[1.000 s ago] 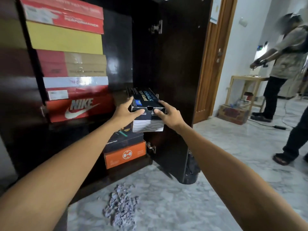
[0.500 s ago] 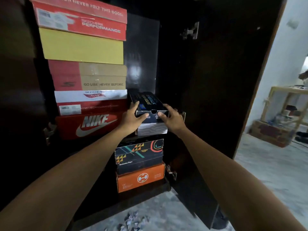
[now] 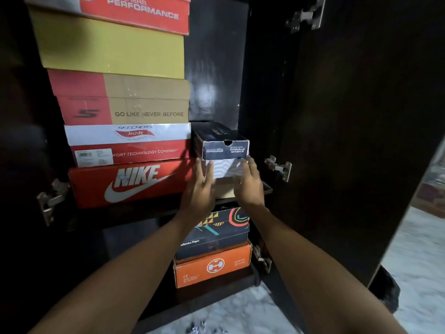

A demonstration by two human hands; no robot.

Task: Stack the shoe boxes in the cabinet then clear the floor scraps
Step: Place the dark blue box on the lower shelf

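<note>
- Your two hands are up at the shelf front: left hand (image 3: pixel 198 189) and right hand (image 3: pixel 248 184), fingers straight and spread, tips at the lower white front of the small navy-lidded Skechers shoe box (image 3: pixel 222 147). Neither hand curls round anything; blur hides whether the tips touch.
- That navy box sits on the upper wooden shelf (image 3: pixel 266 188), at 3 o'clock of the big stack, its left side against the stack.
- Big stack, six cardboard boxes counted: red Nike box (image 3: pixel 130 183) at the bottom, then the white-and-red ArchFit box (image 3: pixel 127 144), the red-and-tan "Go Like Never Before" box (image 3: pixel 120 97), the plain yellow box (image 3: pixel 110 47), the red Skechers Performance box (image 3: pixel 134 10), and a sixth sliver cut off at 12 o'clock.
- Lower compartment, two boxes: black patterned Tiger box (image 3: pixel 216 233) resting on the orange box (image 3: pixel 213 266).
- Open room: a dark gap above the navy box up the cabinet's back panel (image 3: pixel 216 68); a narrow strip of shelf at 3 o'clock of it, before the cabinet's side wall.
- The dark cabinet door (image 3: pixel 361 116) stands open at 3 o'clock, three metal hinges on that side.
- Grey paper scraps (image 3: pixel 199 330) lie on the marble floor (image 3: pixel 421 273) at 6 o'clock, only partly in frame.
</note>
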